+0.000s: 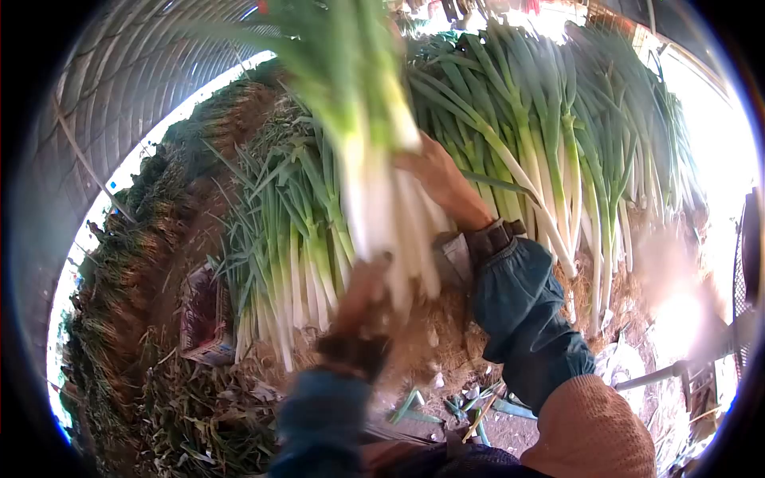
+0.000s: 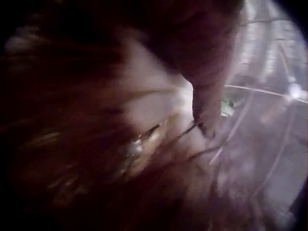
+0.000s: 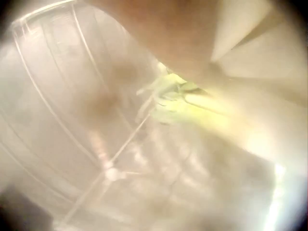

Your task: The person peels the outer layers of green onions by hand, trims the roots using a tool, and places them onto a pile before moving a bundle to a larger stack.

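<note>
A thick bundle of green onions (image 1: 362, 159) is held upright in front of the body, its green leaves at the top and white stalks below, blurred. My right hand (image 1: 446, 179) grips the bundle's right side around the middle. Lower down, near the root end, my left hand (image 1: 362, 299) holds the white stalks from the left. In the left wrist view, fingers (image 2: 207, 62) lie across pale stalks (image 2: 154, 86), with dark roots around them. The right wrist view shows part of the hand (image 3: 173, 33) against yellow-green stalks (image 3: 207, 110), overexposed.
More green onions lean in rows at the right (image 1: 534, 135) and behind on the left (image 1: 295, 239). A crate (image 1: 209, 315) sits at left. Leaf scraps (image 1: 422, 410) litter the ground near the body. A metal frame (image 1: 677, 370) stands at right, under a curved tunnel roof (image 1: 143, 88).
</note>
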{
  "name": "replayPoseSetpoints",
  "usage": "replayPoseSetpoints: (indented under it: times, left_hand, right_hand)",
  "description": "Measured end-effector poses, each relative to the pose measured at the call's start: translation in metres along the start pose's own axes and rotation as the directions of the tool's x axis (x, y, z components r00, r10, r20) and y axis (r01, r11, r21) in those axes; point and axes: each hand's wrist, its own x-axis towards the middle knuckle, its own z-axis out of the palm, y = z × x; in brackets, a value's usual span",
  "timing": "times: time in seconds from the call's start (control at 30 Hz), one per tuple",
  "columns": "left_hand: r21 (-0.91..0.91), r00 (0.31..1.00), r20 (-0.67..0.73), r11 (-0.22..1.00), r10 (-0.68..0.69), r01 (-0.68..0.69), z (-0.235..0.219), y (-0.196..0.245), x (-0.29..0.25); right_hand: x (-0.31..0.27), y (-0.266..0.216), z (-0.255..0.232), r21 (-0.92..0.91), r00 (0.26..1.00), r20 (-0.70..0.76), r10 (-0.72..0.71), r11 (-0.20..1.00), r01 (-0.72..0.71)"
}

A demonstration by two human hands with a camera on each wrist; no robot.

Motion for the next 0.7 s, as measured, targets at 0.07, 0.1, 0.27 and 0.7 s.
replayPoseSetpoints:
  times: [0.07,0.1,0.27,0.7]
  left_hand:
    - [-0.093,0.999,0.048,0.996,0.0,0.004,0.033,-0.02,0.017]
    - [-0.144,0.998,0.066,0.989,-0.011,0.02,0.047,-0.03,0.022]
    - [-0.334,0.938,0.261,0.89,-0.227,0.309,0.085,-0.103,0.039]
    - [-0.158,0.899,0.324,0.92,-0.296,0.36,0.093,-0.041,0.046]
  right_hand:
    - [-0.041,0.061,-0.03,-0.66,0.891,-0.454,0.021,0.663,-0.352]
    - [-0.056,0.083,-0.04,-0.684,0.822,-0.55,0.145,0.488,-0.543]
    - [-0.031,0.083,-0.07,-0.976,0.963,-0.185,0.195,-0.148,-0.158]
    - [0.153,0.168,-0.176,-0.841,0.981,0.192,-0.038,-0.521,0.145]
